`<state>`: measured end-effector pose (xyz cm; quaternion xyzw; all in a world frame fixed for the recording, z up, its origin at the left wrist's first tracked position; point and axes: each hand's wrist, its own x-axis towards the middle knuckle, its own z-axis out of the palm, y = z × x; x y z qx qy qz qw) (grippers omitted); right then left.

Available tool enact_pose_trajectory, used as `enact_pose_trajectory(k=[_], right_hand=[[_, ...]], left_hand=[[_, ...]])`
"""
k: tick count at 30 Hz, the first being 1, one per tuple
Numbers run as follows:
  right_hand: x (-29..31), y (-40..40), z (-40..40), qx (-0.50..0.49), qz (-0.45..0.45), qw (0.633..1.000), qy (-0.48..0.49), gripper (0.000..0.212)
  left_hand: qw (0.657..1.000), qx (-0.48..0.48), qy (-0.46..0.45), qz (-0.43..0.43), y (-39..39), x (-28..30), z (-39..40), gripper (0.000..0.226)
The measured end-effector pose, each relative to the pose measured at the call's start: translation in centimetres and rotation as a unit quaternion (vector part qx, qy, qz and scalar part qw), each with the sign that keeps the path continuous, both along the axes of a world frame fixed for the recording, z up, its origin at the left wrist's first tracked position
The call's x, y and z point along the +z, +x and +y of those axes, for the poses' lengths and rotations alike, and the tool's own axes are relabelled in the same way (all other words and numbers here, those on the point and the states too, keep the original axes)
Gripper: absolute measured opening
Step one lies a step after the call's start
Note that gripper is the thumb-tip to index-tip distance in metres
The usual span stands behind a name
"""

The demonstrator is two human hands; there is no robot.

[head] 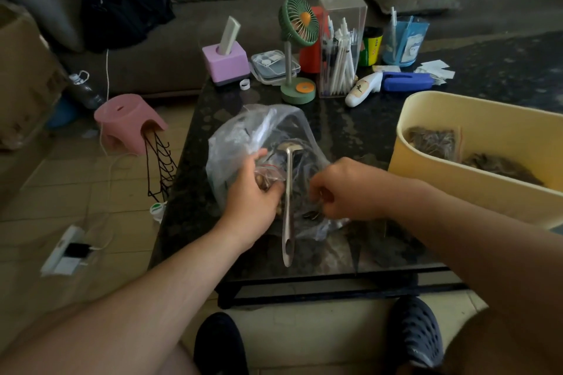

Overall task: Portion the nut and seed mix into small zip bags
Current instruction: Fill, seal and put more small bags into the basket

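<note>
A large clear plastic bag [243, 131] with nut and seed mix lies crumpled on the dark table [350, 131]. My left hand [249, 195] grips a small zip bag [268, 175] with nuts inside, at the big bag's mouth. My right hand [344, 189] is closed, its fingertips pinched at the seeds [310, 215] on the plastic; what it holds is hidden. A metal spoon [288, 201] lies between the two hands, its bowl inside the big bag and its handle pointing toward me.
A yellow tub [432, 167] with filled bags of mix stands at the right. Behind the bag are a green desk fan [297, 39], a clear pen box [341, 49], a purple holder [225, 61] and a blue tool [406, 81]. A pink stool [128, 122] is on the floor at left.
</note>
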<state>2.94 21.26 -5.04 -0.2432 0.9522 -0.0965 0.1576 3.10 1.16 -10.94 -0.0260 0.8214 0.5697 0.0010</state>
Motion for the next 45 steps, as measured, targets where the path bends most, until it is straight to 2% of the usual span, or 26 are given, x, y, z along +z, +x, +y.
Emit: enact_pose_trajectory(k=[3, 10, 15, 20, 23, 27, 30, 33, 35, 37, 40, 42, 45], right_hand=[[-0.2, 0.7, 0.2, 0.035, -0.028, 0.998, 0.034, 0.027], [-1.6, 1.4, 0.1, 0.054, 0.046, 0.997, 0.03, 0.027], [-1.8, 1.1, -0.6, 0.048, 0.067, 0.996, 0.026, 0.033], [-2.5, 0.3, -1.7, 0.07, 0.071, 0.994, 0.051, 0.027], [-2.5, 0.0, -2.0, 0.085, 0.077, 0.992, 0.058, 0.022], [-2.8, 0.2, -2.7, 0.098, 0.091, 0.988, 0.077, 0.023], [-2.9, 0.1, -3.0, 0.086, 0.061, 0.991, 0.086, 0.023], [-1.8, -0.2, -2.3, 0.044, 0.017, 0.997, 0.058, 0.017], [-0.5, -0.5, -1.4, -0.014, 0.035, 0.999, 0.004, 0.014], [1.0, -0.8, -0.9, -0.073, 0.083, 0.99, -0.092, 0.011], [2.4, -0.7, -1.6, -0.112, 0.148, 0.952, -0.243, 0.009], [2.4, -0.6, -2.6, -0.086, 0.173, 0.947, -0.257, 0.008], [1.7, -0.8, -3.7, -0.062, 0.176, 0.956, -0.225, 0.012]], left_hand=[[1.0, 0.0, -0.012, 0.001, 0.0, 0.1, 0.2, 0.042], [1.0, -0.009, -0.008, -0.003, -0.2, 0.0, 0.1, 0.064], [1.0, -0.007, -0.009, -0.006, -0.1, 0.1, 0.1, 0.065], [1.0, -0.012, 0.002, -0.016, -0.1, 0.1, 0.2, 0.067], [0.999, -0.019, 0.015, -0.028, -0.2, 0.2, 0.1, 0.065], [0.996, -0.045, 0.038, -0.071, -0.4, 0.9, -0.7, 0.075], [0.992, -0.069, 0.039, -0.1, -0.9, 1.5, -1.6, 0.076], [0.99, -0.088, 0.01, -0.105, -1.0, 1.7, -2.4, 0.068], [0.992, -0.09, -0.008, -0.088, -0.9, 1.8, -2.6, 0.065], [0.994, -0.091, -0.02, -0.062, -0.6, 2.1, -2.5, 0.065], [0.994, -0.102, -0.005, -0.031, 0.0, 2.4, -2.0, 0.065], [0.994, -0.109, -0.001, -0.014, 0.3, 2.5, -1.6, 0.065], [0.993, -0.115, 0.009, -0.003, 0.3, 2.4, -1.5, 0.062]])
